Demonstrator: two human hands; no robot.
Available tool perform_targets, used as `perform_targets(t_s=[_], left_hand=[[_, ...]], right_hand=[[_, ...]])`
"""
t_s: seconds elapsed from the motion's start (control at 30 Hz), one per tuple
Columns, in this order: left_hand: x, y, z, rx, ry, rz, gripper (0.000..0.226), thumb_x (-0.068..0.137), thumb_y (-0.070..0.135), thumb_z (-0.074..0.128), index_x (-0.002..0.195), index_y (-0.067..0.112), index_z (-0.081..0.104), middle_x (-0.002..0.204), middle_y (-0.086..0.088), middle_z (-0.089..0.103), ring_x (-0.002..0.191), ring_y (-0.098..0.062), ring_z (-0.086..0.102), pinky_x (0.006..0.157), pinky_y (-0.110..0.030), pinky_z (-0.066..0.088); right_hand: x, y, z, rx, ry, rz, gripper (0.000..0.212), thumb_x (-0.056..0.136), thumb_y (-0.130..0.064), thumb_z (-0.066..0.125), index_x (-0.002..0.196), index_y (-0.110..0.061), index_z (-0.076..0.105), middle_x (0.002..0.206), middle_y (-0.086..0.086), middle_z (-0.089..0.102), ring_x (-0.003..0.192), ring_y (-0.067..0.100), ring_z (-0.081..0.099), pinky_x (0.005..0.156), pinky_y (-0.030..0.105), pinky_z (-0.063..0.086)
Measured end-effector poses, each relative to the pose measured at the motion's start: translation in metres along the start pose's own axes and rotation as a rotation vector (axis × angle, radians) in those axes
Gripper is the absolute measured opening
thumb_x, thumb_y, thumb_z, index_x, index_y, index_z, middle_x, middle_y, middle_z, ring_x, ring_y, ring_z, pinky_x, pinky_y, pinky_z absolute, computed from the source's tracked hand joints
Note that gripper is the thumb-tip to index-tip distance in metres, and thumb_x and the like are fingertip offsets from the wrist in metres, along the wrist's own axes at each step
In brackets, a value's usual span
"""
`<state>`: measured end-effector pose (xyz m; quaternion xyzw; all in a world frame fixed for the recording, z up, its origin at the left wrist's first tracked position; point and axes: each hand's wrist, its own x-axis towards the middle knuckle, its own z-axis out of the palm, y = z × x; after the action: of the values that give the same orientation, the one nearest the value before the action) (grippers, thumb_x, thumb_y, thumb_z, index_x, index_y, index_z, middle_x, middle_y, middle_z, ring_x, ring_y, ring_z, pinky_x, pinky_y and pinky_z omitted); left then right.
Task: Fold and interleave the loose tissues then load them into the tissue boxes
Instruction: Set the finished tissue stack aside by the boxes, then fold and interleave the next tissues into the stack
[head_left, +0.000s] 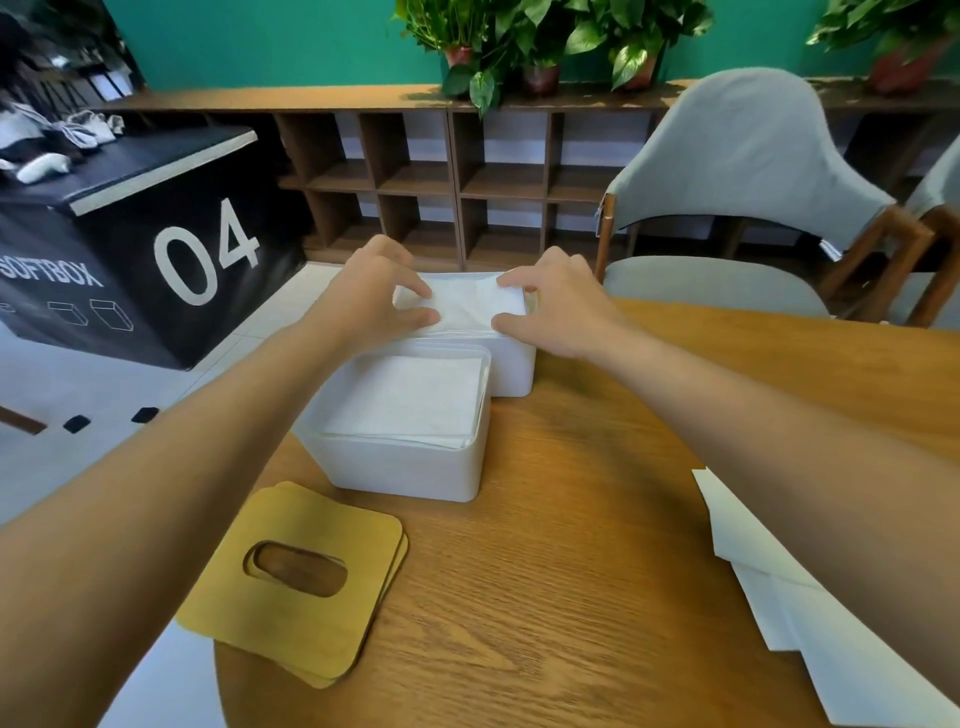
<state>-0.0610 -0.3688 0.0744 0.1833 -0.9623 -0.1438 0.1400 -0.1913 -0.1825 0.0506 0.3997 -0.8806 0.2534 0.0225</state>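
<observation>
The tissue stack (470, 306), white and folded, sits at the open top of the far box (514, 364), held at both ends. The left hand (363, 291) pinches its left end, thumb on the near edge and fingers curled over the top. The right hand (561, 306) pinches the right end in the same way. Whether the stack rests fully inside the box or on its rim cannot be told. Directly below the grip, toward the person, the near box (400, 467) stands touching the far box, open, with a flat pile of tissues (410, 400) inside that reaches close to its rim. Nearer the person and to the left of the grip, under the left forearm, two wooden lids (291, 577) lie stacked, each with an oval slot, overhanging the table's edge. To the right of the grip and close to the person, loose tissues (779, 613) lie spread, partly covered by the right forearm. All of this rests on a round wooden table (571, 519). Beyond the grip to the right stands a grey chair (737, 156). Behind the grip is a low wooden shelf (415, 176) with potted plants (545, 36) on top. To the left stands a black crate (156, 234) marked 04.
</observation>
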Motion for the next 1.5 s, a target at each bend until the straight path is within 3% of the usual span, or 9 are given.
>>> perform_targets(t_s=[0.1, 0.27, 0.47, 0.7, 0.9, 1.03, 1.23, 1.37, 1.5], left_hand=[[0.002, -0.007, -0.005, 0.017, -0.044, 0.056, 0.039, 0.089, 0.036, 0.080, 0.125, 0.020, 0.076, 0.160, 0.000, 0.041, 0.147, -0.026, 0.035, 0.116, -0.043, 0.035], [0.007, -0.018, -0.012, 0.011, -0.260, 0.028, 0.049, 0.096, 0.040, 0.071, 0.143, 0.029, 0.062, 0.156, 0.005, 0.052, 0.146, -0.021, 0.044, 0.120, -0.038, 0.032], [0.014, -0.011, -0.012, 0.081, -0.351, -0.001, 0.047, 0.094, 0.042, 0.072, 0.139, 0.031, 0.062, 0.151, 0.003, 0.053, 0.128, -0.023, 0.055, 0.104, -0.036, 0.043], [0.030, 0.001, -0.011, 0.225, -0.437, 0.009, 0.044, 0.095, 0.037, 0.073, 0.136, 0.025, 0.066, 0.143, -0.001, 0.058, 0.117, -0.021, 0.053, 0.098, -0.033, 0.039], [0.015, 0.005, -0.018, 0.256, -0.363, 0.015, 0.046, 0.098, 0.038, 0.070, 0.142, 0.029, 0.062, 0.158, -0.002, 0.047, 0.143, -0.029, 0.043, 0.116, -0.042, 0.035], [-0.004, 0.028, -0.029, 0.166, -0.248, 0.111, 0.047, 0.098, 0.035, 0.070, 0.143, 0.026, 0.061, 0.161, -0.002, 0.042, 0.146, -0.028, 0.043, 0.119, -0.045, 0.036], [-0.033, 0.101, -0.011, 0.058, -0.211, 0.309, 0.045, 0.099, 0.039, 0.068, 0.142, 0.030, 0.060, 0.148, 0.005, 0.056, 0.129, -0.013, 0.054, 0.103, -0.028, 0.043], [-0.058, 0.155, 0.016, -0.068, -0.214, 0.369, 0.028, 0.100, 0.037, 0.067, 0.127, 0.032, 0.069, 0.103, 0.018, 0.067, 0.088, -0.002, 0.062, 0.071, -0.010, 0.041], [-0.082, 0.207, 0.048, -0.150, -0.244, 0.436, 0.019, 0.100, 0.037, 0.067, 0.118, 0.032, 0.071, 0.086, 0.019, 0.064, 0.078, -0.002, 0.061, 0.067, -0.010, 0.040]], right_hand=[[0.002, 0.000, -0.001, -0.037, 0.013, -0.020, 0.049, 0.088, -0.049, 0.070, 0.130, -0.026, 0.066, 0.128, -0.002, 0.047, 0.120, 0.019, 0.040, 0.092, 0.031, 0.040], [0.006, 0.003, -0.006, -0.068, -0.145, 0.031, 0.047, 0.094, -0.049, 0.062, 0.136, -0.029, 0.061, 0.147, -0.005, 0.046, 0.139, 0.029, 0.036, 0.112, 0.054, 0.033], [0.013, 0.002, -0.004, -0.153, -0.233, 0.008, 0.048, 0.093, -0.048, 0.062, 0.137, -0.029, 0.060, 0.149, -0.002, 0.048, 0.133, 0.025, 0.047, 0.105, 0.046, 0.046], [0.019, -0.006, -0.004, -0.292, -0.323, -0.024, 0.038, 0.097, -0.041, 0.057, 0.122, -0.015, 0.070, 0.127, 0.007, 0.066, 0.115, 0.023, 0.062, 0.098, 0.038, 0.054], [-0.009, -0.001, -0.009, -0.029, -0.122, -0.011, 0.046, 0.095, -0.042, 0.062, 0.137, -0.022, 0.061, 0.144, 0.000, 0.053, 0.129, 0.022, 0.051, 0.098, 0.034, 0.045], [-0.042, 0.008, -0.018, 0.165, 0.072, 0.015, 0.049, 0.095, -0.038, 0.065, 0.142, -0.027, 0.055, 0.139, -0.005, 0.054, 0.116, 0.014, 0.055, 0.089, 0.029, 0.048], [-0.103, 0.042, -0.057, 0.207, 0.123, 0.036, 0.046, 0.093, -0.039, 0.065, 0.137, -0.033, 0.057, 0.124, -0.012, 0.059, 0.088, 0.008, 0.059, 0.084, 0.030, 0.053], [-0.154, 0.072, -0.087, 0.205, 0.164, 0.096, 0.042, 0.095, -0.038, 0.065, 0.136, -0.033, 0.059, 0.119, -0.016, 0.060, 0.092, 0.007, 0.058, 0.082, 0.023, 0.048], [-0.209, 0.108, -0.113, 0.192, 0.170, 0.161, 0.035, 0.095, -0.034, 0.066, 0.129, -0.030, 0.063, 0.113, -0.014, 0.064, 0.094, 0.007, 0.060, 0.081, 0.021, 0.051]])
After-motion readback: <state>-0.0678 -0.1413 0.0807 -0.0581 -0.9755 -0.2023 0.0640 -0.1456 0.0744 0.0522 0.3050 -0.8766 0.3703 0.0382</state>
